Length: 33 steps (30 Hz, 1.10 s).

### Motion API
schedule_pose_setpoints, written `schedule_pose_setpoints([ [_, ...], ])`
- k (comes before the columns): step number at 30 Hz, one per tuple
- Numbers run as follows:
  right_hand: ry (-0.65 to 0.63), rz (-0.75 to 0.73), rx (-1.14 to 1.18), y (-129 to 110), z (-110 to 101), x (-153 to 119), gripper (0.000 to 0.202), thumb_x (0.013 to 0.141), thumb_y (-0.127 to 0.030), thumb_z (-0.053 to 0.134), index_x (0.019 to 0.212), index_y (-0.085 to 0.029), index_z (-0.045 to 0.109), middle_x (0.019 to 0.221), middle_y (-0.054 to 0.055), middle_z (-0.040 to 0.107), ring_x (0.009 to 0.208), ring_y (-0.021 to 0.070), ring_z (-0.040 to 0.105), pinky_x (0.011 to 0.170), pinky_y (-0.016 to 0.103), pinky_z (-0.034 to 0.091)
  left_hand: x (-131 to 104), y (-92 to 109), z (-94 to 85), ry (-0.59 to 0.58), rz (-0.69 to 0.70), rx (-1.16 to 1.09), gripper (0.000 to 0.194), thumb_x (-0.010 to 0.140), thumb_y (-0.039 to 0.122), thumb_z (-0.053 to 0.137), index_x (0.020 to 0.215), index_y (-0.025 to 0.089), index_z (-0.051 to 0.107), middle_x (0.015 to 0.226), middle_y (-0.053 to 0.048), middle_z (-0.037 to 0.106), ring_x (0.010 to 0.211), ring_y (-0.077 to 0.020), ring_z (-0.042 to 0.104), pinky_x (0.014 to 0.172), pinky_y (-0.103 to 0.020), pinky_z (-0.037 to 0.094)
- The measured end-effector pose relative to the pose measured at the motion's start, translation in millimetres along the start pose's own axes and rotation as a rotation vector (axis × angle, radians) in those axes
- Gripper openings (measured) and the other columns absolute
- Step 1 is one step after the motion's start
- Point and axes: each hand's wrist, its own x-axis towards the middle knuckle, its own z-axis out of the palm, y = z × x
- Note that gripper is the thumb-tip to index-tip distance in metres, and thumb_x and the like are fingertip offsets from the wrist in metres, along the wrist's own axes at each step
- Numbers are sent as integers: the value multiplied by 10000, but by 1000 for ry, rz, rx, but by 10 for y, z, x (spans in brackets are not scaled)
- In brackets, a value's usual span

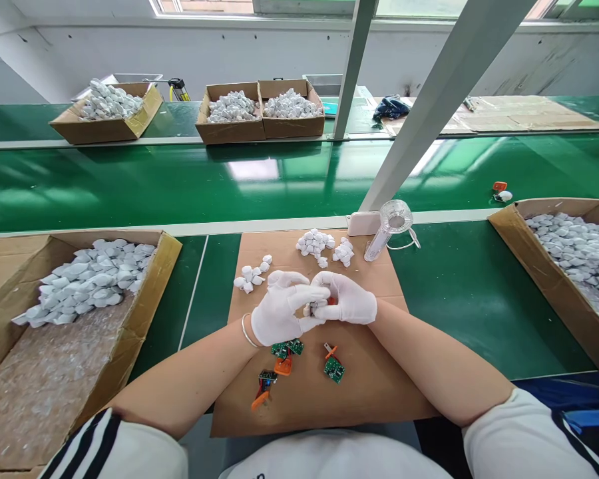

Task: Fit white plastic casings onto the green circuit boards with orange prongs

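In the head view, your white-gloved left hand point(283, 311) and right hand point(350, 299) met above a brown cardboard sheet point(374, 386), the fingers of both clamped on a small part point(309, 309). That part sat between your fingertips, near the middle of the sheet; your gloves hid most of it, so you could not tell from here which way it pointed or how its long axis ran. A spot of orange-red showed by your right fingers. Nearer your body, below the left hand, lay green boards point(287, 348) with an orange piece point(283, 366) against them, and a dark board point(267, 378) whose orange tab point(260, 400) slanted, its long axis running from lower left to upper right. To the right of these, apart, lay a single green board point(334, 370), turned cornerwise, with an orange strip point(331, 352) at its far end. Beyond your hands were loose white pouches point(250, 278), white clusters point(315, 243) and a clear plastic holder point(379, 241), leaning with its ring end up and away to the right. Boxes of white pieces stood at left point(150, 293) and right point(554, 273).
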Motion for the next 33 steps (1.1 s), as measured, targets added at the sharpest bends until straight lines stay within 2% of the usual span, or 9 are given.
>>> schedule_pose_setpoints([
  [4, -53, 21, 11, -11, 36, 14, 524, 679, -74, 692, 1143, -207, 489, 563, -126, 317, 480, 39, 318, 473, 172, 298, -1, 26, -16, -149, -88, 28, 319, 643, 295, 698, 956, 250, 652, 1278, -61, 553, 1075, -278, 514, 892, -453, 401],
  [6, -38, -13, -15, -13, 36, 15, 525, 666, -94, 725, 1134, -201, 511, 594, -109, 404, 524, 54, 403, 516, 188, 369, -10, 21, -5, -155, -90, 31, 223, 646, 263, 687, 867, 256, 661, 1277, -50, 545, 1060, -270, 510, 887, -445, 401],
  [8, -20, -23, -54, -6, 19, 6, 403, 648, -143, 766, 993, -170, 559, 691, -53, 549, 649, 97, 538, 635, 244, 466, -20, 11, 12, -85, -75, 39, 137, 656, 224, 681, 784, 247, 640, 1232, -38, 574, 1025, -246, 518, 876, -424, 404],
  [11, -7, 29, -97, 24, -19, -13, 317, 632, -208, 801, 833, -144, 565, 777, 11, 646, 755, 147, 616, 738, 308, 502, -24, 9, 19, -21, -66, 48, 110, 664, 222, 691, 743, 237, 616, 1229, -34, 584, 1032, -238, 519, 902, -426, 393],
  [17, -13, 84, -104, 37, 11, -18, 248, 634, -223, 793, 685, -144, 563, 656, -12, 606, 675, 140, 592, 676, 299, 498, -3, 51, -17, -182, -66, 17, 208, 642, 292, 700, 845, 254, 673, 1360, -52, 512, 1144, -294, 476, 951, -471, 371],
  [21, -5, 97, -134, 22, 55, -2, 303, 606, -221, 803, 592, -155, 508, 615, -27, 568, 650, 135, 563, 661, 299, 483, 3, 35, 21, -58, 8, 15, 203, 680, 300, 696, 880, 269, 679, 1245, -54, 594, 1072, -261, 503, 899, -444, 410],
  [25, -34, 90, -156, 54, 20, 16, 344, 595, -251, 817, 594, -164, 483, 648, -30, 558, 687, 143, 568, 705, 313, 486, -6, 0, 59, 29, 34, 1, 113, 683, 328, 705, 785, 292, 672, 1166, -16, 616, 1038, -245, 495, 855, -419, 420],
  [29, -121, 95, -157, 68, -15, 21, 282, 609, -269, 808, 700, -158, 565, 731, -6, 610, 755, 169, 597, 725, 320, 493, -10, 4, 59, -28, 64, 18, 54, 692, 305, 692, 739, 293, 669, 1193, 5, 598, 1059, -255, 475, 882, -434, 369],
  [33, -39, 99, -182, 54, -6, 8, 251, 623, -266, 800, 636, -148, 579, 662, -9, 606, 703, 161, 594, 690, 307, 489, -14, 42, 59, -68, 26, 45, 106, 694, 230, 676, 794, 263, 661, 1272, -8, 572, 1069, -263, 493, 885, -448, 370],
])
